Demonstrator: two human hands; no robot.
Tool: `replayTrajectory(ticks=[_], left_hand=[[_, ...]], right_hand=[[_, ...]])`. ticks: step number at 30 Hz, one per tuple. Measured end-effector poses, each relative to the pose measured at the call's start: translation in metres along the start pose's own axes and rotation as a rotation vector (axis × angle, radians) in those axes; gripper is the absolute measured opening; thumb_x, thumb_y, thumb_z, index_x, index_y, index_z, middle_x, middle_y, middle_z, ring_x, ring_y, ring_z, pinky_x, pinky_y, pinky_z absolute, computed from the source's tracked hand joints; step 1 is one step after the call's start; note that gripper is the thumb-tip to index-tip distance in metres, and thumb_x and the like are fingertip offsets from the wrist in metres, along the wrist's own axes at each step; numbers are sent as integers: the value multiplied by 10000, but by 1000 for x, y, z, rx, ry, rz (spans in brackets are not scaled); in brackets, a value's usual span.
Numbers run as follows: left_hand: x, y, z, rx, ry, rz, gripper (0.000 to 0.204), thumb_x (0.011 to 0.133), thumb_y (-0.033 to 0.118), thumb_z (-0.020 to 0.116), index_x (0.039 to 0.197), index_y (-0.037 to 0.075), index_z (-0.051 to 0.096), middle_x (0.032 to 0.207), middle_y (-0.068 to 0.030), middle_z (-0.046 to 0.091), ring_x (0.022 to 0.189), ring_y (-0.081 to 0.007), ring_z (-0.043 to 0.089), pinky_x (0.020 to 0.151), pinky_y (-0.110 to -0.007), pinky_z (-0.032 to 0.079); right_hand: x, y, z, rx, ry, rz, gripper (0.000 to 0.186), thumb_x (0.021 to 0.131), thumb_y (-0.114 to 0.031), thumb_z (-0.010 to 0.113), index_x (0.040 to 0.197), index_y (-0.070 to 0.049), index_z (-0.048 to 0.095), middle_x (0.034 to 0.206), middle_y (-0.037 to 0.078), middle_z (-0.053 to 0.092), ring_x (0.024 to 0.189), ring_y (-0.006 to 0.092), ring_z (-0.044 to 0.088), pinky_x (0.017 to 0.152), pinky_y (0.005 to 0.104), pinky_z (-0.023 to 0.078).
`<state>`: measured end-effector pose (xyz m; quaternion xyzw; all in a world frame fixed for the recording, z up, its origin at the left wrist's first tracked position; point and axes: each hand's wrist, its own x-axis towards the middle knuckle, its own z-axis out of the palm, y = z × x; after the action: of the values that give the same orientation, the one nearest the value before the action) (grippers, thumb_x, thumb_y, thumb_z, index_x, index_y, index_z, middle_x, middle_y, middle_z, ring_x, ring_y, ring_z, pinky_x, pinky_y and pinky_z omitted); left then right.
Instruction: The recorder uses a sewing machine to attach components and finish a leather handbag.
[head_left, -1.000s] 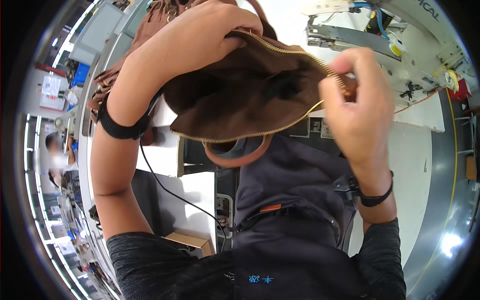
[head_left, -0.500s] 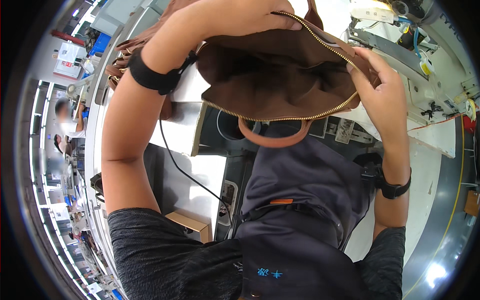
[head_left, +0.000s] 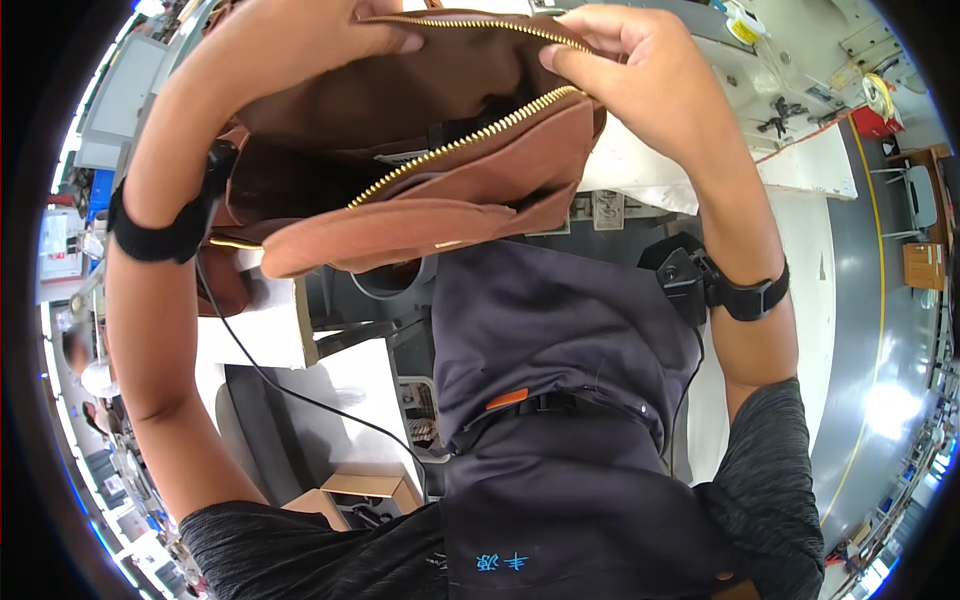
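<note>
A soft brown leather handbag is held open in front of a dark fabric apron, its gold-toothed upper zipper edge pinched by the left hand and the right hand, apparently for opening out, an even two-sided spread being called for next.

The brown bag (its gold-toothed zipper undone) gapes open.

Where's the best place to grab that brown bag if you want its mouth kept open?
Probably the far edge and right-hand end of the brown bag, coming in from both sides, thumbs inside. The mouth gapes toward the camera, and its thin zippered rim suits a pinch. The left hand and right hand grip there.
</note>
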<state>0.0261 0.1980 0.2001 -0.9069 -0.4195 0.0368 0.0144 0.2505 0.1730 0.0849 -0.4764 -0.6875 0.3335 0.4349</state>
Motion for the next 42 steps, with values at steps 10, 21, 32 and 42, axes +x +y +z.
replayTrajectory(ticks=[10,21,32,42], left_hand=[[18,4,12,-286,185,332,188,930,122,675,1051,-6,741,937,-228,736,877,-344,717,821,-405,551],[25,20,17,-386,51,230,231,903,119,718,1109,21,752,919,-208,741,796,-308,715,775,-387,553],[19,35,17,-212,151,229,201,899,170,730,989,-8,752,849,-229,716,762,-360,708,717,-405,550],[36,13,54,-248,295,272,206,926,158,694,1042,-10,723,845,-167,709,772,-315,685,736,-375,529]], right_hand=[[5,-42,-11,-65,-156,66,181,906,-109,674,874,57,739,630,20,619,603,76,518,549,292,426],[8,-68,-39,-391,-313,134,214,900,-178,681,888,19,763,584,64,616,556,116,519,542,319,425],[5,-95,-32,-509,-362,292,240,890,-199,687,850,33,735,610,96,638,565,154,548,561,347,430],[13,-72,-23,-547,-263,268,204,815,-110,623,727,68,673,587,245,590,515,314,577,541,449,439]])
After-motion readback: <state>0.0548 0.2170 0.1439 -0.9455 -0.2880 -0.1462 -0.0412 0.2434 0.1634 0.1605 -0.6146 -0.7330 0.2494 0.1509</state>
